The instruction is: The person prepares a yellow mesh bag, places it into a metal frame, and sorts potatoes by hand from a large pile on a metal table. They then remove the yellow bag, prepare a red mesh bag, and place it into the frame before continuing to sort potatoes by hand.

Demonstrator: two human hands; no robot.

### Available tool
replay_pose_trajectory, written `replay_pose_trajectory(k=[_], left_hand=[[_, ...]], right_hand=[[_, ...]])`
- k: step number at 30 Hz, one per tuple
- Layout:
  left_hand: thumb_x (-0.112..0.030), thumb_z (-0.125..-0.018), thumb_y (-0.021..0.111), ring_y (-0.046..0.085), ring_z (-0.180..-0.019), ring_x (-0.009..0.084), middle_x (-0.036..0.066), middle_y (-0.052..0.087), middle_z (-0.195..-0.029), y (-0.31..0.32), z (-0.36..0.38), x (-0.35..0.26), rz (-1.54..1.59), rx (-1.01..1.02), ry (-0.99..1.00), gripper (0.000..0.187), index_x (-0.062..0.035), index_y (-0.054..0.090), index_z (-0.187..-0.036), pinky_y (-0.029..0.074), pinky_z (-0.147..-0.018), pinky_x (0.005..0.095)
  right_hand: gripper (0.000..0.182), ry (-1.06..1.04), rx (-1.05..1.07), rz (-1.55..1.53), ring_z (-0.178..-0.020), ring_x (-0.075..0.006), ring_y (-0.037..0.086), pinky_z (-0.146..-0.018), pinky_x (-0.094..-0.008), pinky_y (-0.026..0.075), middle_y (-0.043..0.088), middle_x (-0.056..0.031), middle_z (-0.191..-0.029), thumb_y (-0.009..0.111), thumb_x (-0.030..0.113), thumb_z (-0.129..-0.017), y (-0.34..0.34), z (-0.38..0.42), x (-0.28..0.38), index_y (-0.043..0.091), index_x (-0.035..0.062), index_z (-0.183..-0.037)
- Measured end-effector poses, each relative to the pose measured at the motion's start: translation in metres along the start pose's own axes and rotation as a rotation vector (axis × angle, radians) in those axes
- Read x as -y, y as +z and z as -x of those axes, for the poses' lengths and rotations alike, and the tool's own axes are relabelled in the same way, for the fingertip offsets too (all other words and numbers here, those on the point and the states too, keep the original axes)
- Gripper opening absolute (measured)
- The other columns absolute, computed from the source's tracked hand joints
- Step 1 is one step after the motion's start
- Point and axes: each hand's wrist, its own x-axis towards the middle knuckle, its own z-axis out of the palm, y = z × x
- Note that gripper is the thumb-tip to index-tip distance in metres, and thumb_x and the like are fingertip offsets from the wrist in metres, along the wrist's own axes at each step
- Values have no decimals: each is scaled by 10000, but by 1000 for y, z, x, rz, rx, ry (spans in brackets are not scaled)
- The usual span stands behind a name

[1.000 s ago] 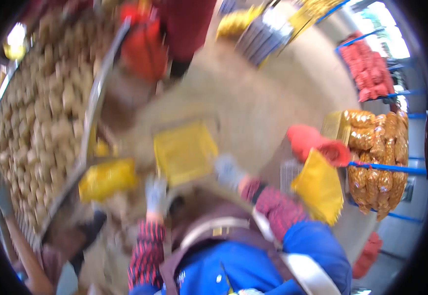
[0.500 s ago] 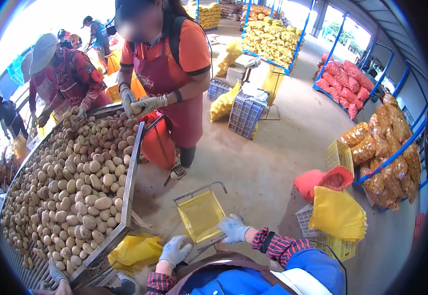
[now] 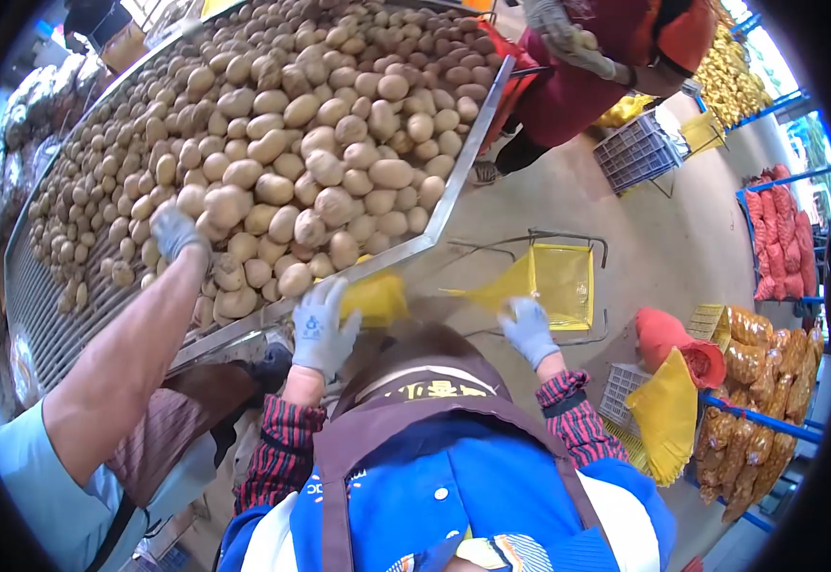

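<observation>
My left hand (image 3: 323, 329), in a pale glove, is at the metal rim of the potato table (image 3: 339, 269), fingers spread. Just right of its fingertips is a blurred piece of yellow bag (image 3: 377, 297). My right hand (image 3: 528, 330), also gloved, has its fingers apart, beside the lower left of a yellow mesh bag (image 3: 564, 286) set on a metal frame (image 3: 608, 250). A yellow flap (image 3: 499, 289) stretches left from that bag, close above the right fingertips. Many potatoes (image 3: 325, 167) cover the slatted table.
At left, a co-worker's gloved hand (image 3: 177, 232) reaches over the potatoes. Another person in a maroon apron (image 3: 568, 91) stands beyond the table. Right of me are a red sack (image 3: 663, 336), stacked yellow bags (image 3: 665, 419) and a rack of filled sacks (image 3: 754, 419).
My view has swung left and down toward the potatoes. My left hand is now at the table rim; my right hand has come off the frame's bar. The co-worker's hand reaches farther over the potatoes.
</observation>
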Motion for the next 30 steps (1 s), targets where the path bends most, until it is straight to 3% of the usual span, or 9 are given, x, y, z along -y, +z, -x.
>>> replay_pose_trajectory(k=[6, 12, 14, 17, 20, 22, 26, 28, 30], left_hand=[[-209, -821, 763, 547, -1233, 393, 182, 575, -1360, -12, -29, 44, 24, -36, 4, 544, -53, 598, -1315, 440, -1049, 488], [-77, -868, 701, 609, -1105, 325, 140, 640, -1124, -40, -71, 66, 131, -266, 18, 389, -52, 647, -1252, 473, -1002, 438], [-63, -931, 660, 593, -1132, 236, 91, 631, -1153, -53, -84, 66, 527, -202, -380, 362, -54, 641, -1293, 468, -998, 400], [-167, -1029, 560, 532, -1243, 202, 81, 577, -1313, -64, -99, 39, 970, -169, -492, 457, -58, 495, -1468, 429, -1077, 365], [-512, -1062, 479, 542, -1261, 261, 165, 541, -1393, -64, -118, -7, 1997, -338, -615, 652, -60, 408, -1527, 444, -1098, 436], [-480, -1060, 482, 582, -1174, 286, 181, 551, -1362, -27, -92, 38, 2513, -235, -667, 624, -61, 414, -1517, 505, -1012, 428], [-380, -1089, 448, 632, -1068, 320, 206, 605, -1292, -57, -77, 48, 2640, -446, -598, 474, -44, 507, -1418, 545, -956, 447], [-389, -1086, 447, 613, -1001, 301, 171, 616, -1211, -76, -82, 47, 2247, -655, -928, 474, -45, 523, -1403, 546, -895, 420], [-387, -1086, 440, 606, -1061, 303, 154, 610, -1219, -68, -79, 66, 2381, -665, -833, 479, -39, 523, -1405, 548, -923, 412]], right_hand=[[602, -601, -388, -100, -1208, -385, 557, -1041, -492, 454, 588, -206, -1311, 759, 211, -780, -10, -145, 186, 574, 73, -1337], [654, -400, -80, -68, -1281, -410, 514, -1115, -457, 413, 554, -231, -1344, 763, 171, -743, 3, -254, 202, 560, 30, -1349], [618, -479, -80, -234, -1206, -397, 564, -1067, -441, 450, 594, -197, -1276, 758, 147, -727, 2, -265, 189, 576, 37, -1308], [650, -291, 29, -416, -1140, -335, 622, -996, -426, 501, 623, -183, -1217, 839, 228, -740, -47, -237, 227, 578, 24, -1298], [635, -635, 350, -751, -1188, -313, 603, -1033, -425, 464, 613, -169, -1291, 775, 367, -872, -75, -221, 289, 558, 42, -1372], [558, -937, 88, -356, -1197, -344, 587, -1024, -451, 452, 610, -170, -1291, 741, 309, -870, -57, -255, 304, 579, 64, -1345], [476, -1247, 113, -236, -1159, -357, 571, -961, -486, 455, 593, -137, -1224, 725, 196, -777, -14, -289, 357, 609, 92, -1226], [504, -1198, 43, -249, -1169, -355, 553, -959, -488, 451, 588, -129, -1225, 725, 180, -754, -9, -305, 385, 602, 121, -1239], [550, -1112, 22, -116, -1170, -351, 541, -962, -489, 444, 592, -126, -1226, 746, 198, -729, -2, -315, 398, 598, 153, -1257]])
